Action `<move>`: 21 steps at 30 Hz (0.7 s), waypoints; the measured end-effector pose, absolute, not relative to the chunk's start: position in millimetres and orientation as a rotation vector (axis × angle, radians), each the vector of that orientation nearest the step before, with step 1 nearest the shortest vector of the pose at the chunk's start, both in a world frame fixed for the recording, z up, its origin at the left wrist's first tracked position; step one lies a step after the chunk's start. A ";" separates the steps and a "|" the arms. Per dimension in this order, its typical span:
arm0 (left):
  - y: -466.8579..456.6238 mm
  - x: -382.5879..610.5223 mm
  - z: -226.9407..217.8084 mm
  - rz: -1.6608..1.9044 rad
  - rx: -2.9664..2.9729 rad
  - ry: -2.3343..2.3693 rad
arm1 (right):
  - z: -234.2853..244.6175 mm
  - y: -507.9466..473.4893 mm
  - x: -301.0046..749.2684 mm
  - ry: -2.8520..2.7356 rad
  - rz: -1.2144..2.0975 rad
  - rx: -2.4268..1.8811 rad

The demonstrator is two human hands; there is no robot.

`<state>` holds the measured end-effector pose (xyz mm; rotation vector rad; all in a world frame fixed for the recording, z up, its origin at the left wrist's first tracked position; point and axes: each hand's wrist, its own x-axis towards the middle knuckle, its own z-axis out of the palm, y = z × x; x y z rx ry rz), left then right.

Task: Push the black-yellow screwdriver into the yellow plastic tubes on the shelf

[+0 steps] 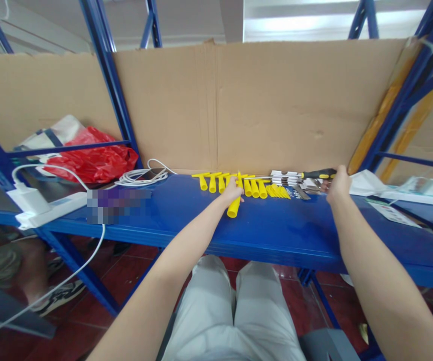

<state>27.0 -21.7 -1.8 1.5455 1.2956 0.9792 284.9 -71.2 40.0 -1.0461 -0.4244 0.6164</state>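
Note:
My left hand (232, 192) is closed around a yellow plastic handle (233, 208) that points toward me on the blue shelf (186, 220). Behind it lies a row of several more yellow handles (235, 182). My right hand (337, 185) reaches to the right end of the row, its fingers curled at a pile of small metal pieces (312, 186), just below a black and yellow screwdriver (314, 174). What its fingers hold is hidden.
A cardboard sheet (261, 105) backs the shelf. A coiled white cable (141, 176) and a red plastic bag (96, 159) lie at the left, with a white power strip (50, 209) at the shelf edge. White papers (374, 184) lie right. Another person's leg and shoe (56, 296) show lower left.

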 end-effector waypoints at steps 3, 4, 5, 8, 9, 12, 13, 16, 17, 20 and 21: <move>-21.0 27.0 -2.7 0.980 1.548 1.296 | 41.9 -74.5 283.8 -0.428 0.559 -1.163; -20.8 27.0 -2.9 0.979 1.551 1.300 | 41.8 -75.1 283.7 -0.434 0.557 -1.178; -20.7 27.1 -3.1 0.978 1.553 1.305 | 41.3 -75.1 283.7 -0.441 0.549 -1.185; -21.1 27.1 -2.9 0.974 1.558 1.310 | 38.6 -72.8 284.4 -0.451 0.512 -1.200; -21.4 27.0 -2.8 0.971 1.560 1.309 | 37.7 -71.5 284.7 -0.446 0.506 -1.207; -21.9 26.8 -2.3 0.968 1.564 1.301 | 37.2 -69.1 285.1 -0.442 0.531 -1.217; -21.9 26.8 -2.2 0.969 1.564 1.300 | 37.8 -69.2 285.0 -0.451 0.543 -1.208; -21.0 26.8 -2.6 0.976 1.558 1.308 | 41.1 -72.2 283.9 -0.469 0.570 -1.152; -20.5 26.8 -2.9 0.978 1.554 1.310 | 42.4 -73.7 283.2 -0.467 0.578 -1.132; -18.4 26.6 -4.0 0.983 1.543 1.304 | 44.9 -77.1 281.7 -0.459 0.601 -1.109; -17.7 26.5 -4.3 0.984 1.540 1.304 | 44.9 -77.2 281.8 -0.459 0.602 -1.115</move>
